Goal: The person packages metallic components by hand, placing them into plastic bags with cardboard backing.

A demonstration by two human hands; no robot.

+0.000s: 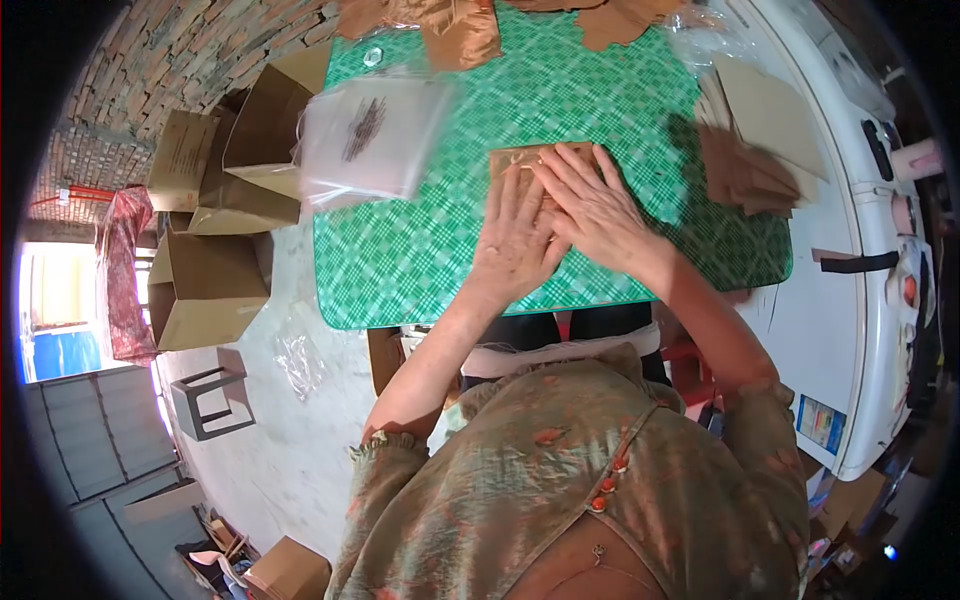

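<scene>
Both my hands lie flat on a folded brown piece (507, 158) near the middle of the green checked table (400, 255). The piece looks shiny, and most of it is hidden under my hands. My left hand (513, 235) rests on its left part with fingers stretched forward. Over its right part lies my right hand (598, 215), fingers spread and pointing forward-left, its edge against my left hand. To the left is a stack of clear plastic bags (375, 135) with dark print. Brown and beige folded pieces (765, 125) are piled at the table's right side.
Brown fabric pieces (465, 35) and clear plastic (705, 35) lie along the far edge. Open cardboard boxes (215, 290) stand left of the table, with a small grey stool frame (212, 397) on the floor. A white appliance (820, 290) stands at the right.
</scene>
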